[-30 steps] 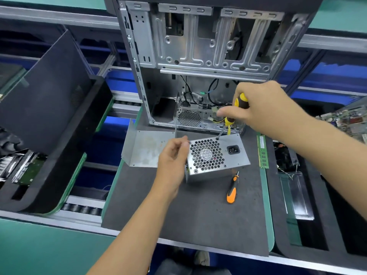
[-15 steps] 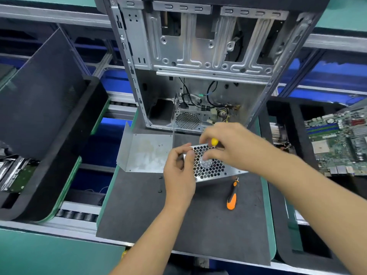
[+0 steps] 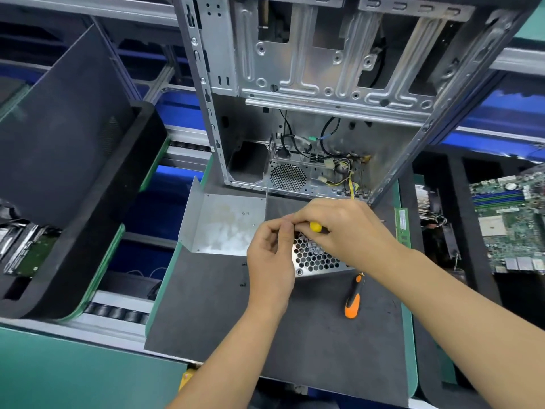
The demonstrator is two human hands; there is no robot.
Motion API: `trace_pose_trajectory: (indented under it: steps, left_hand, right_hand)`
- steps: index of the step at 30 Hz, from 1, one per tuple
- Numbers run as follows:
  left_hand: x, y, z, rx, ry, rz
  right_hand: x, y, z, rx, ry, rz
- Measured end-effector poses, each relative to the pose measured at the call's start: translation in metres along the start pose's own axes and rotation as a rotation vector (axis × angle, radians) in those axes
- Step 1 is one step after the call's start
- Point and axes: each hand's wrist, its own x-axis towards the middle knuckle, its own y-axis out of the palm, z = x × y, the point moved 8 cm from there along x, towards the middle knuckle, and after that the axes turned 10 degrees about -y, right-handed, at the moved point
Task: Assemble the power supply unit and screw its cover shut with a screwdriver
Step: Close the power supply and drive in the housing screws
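The silver power supply unit (image 3: 317,259) lies on the dark grey mat (image 3: 295,326), its honeycomb fan grille facing up. My right hand (image 3: 345,231) grips a yellow-handled screwdriver (image 3: 315,227) over the unit's upper left corner; the shaft and tip are hidden by my fingers. My left hand (image 3: 271,261) is curled at the unit's left edge, fingertips meeting the right hand's; what it pinches is hidden. A bent metal cover plate (image 3: 224,222) lies just left of the unit. Small black screws (image 3: 243,274) lie on the mat by my left wrist.
An orange and black screwdriver (image 3: 353,299) lies on the mat below the unit. An open computer case (image 3: 309,93) stands behind, cables inside. A RAM stick (image 3: 401,228) lies right. A motherboard (image 3: 510,222) sits far right, black foam trays (image 3: 73,172) left.
My right hand came down from in front of the case with the yellow screwdriver to the unit's upper left corner, meeting my left hand. The view shifted slightly.
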Motion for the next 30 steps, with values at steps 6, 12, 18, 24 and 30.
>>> trace_pose_trajectory:
  steps: [6, 12, 18, 24, 30]
  left_hand:
    - [-0.002, 0.000, 0.012, -0.099, -0.101, 0.116]
    - [-0.003, -0.001, 0.010, -0.057, -0.076, 0.125]
    - [-0.003, 0.001, 0.007, -0.104, -0.085, 0.141]
    - [-0.001, 0.004, 0.007, -0.134, -0.116, 0.171]
    - [-0.001, 0.004, 0.010, -0.148, -0.133, 0.176]
  right_hand:
    - [0.001, -0.003, -0.021, 0.016, 0.154, 0.021]
    - [0.002, -0.001, -0.011, -0.013, 0.124, 0.042]
    - [0.007, 0.005, -0.005, -0.060, 0.110, 0.056]
    - [0.008, 0.008, -0.005, -0.077, 0.127, 0.077]
    - [0.011, 0.009, -0.001, -0.141, 0.109, 0.125]
